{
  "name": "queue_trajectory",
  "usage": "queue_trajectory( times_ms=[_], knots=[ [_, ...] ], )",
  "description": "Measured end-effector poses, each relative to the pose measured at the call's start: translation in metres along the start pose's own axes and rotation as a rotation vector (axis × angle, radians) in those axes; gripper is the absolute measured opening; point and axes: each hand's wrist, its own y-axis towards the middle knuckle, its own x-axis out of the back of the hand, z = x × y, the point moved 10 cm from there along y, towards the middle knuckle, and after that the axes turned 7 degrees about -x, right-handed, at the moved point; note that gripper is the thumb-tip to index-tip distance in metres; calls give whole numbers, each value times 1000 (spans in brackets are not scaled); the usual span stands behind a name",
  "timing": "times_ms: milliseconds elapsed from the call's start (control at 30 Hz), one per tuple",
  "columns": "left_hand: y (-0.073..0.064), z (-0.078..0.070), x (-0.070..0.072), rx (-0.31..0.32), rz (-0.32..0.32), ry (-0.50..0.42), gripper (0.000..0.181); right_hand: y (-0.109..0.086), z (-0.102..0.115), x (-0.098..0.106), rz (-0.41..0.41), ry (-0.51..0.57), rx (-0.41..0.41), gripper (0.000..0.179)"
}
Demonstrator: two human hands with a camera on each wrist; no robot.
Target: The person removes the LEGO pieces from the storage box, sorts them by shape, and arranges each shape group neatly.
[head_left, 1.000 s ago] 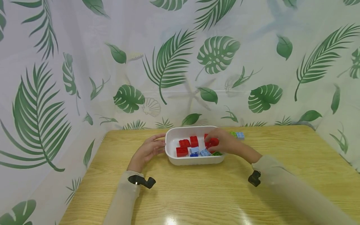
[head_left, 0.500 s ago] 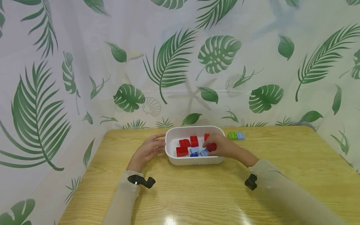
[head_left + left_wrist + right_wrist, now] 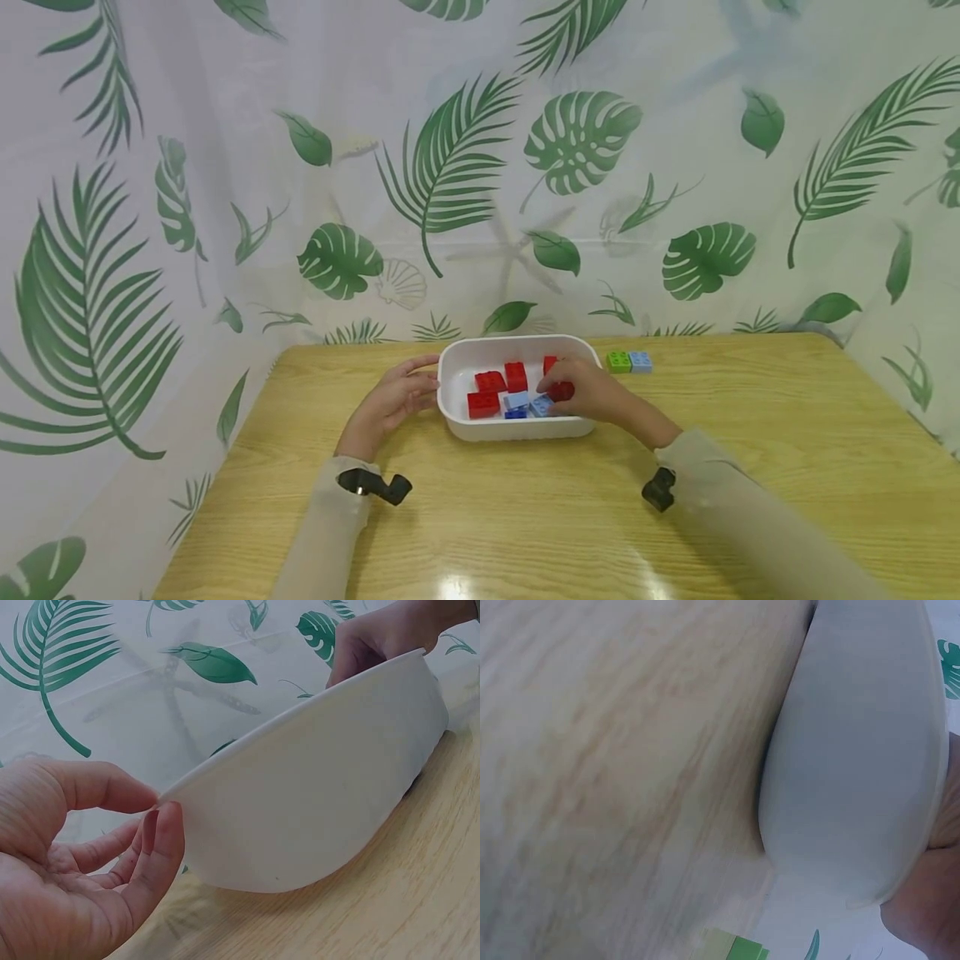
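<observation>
A white plastic bin (image 3: 521,430) on the wooden table holds several red toy bricks (image 3: 483,405), a light blue brick (image 3: 542,406) and a blue one. My left hand (image 3: 393,402) is at the bin's left end; in the left wrist view its thumb and a curled finger pinch the rim there. My right hand (image 3: 592,392) reaches over the right end and, low inside the bin, holds a red brick (image 3: 561,392) in its fingers, which partly cover it. Another red brick (image 3: 550,364) shows just behind that hand. The right wrist view shows mostly the bin's outer wall (image 3: 855,750).
A green brick (image 3: 618,362) and a light blue brick (image 3: 641,362) lie side by side on the table (image 3: 495,508), right of the bin near the back edge. Behind the table hangs a leaf-patterned curtain (image 3: 465,200).
My right hand has moved slightly left and lower into the bin with the red brick. It now hides a green brick seen there earlier. The left hand stays put.
</observation>
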Motion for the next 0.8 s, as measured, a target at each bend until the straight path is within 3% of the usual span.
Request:
queue_trajectory(
  times_ms=[467,800],
  knots=[
    [-1,0,0,1,-14,7,55,2,-2,-6,47,-47,-30,31],
    [-1,-1,1,14,-29,-1,56,-2,-1,2,-59,33,-1,28]
  ],
)
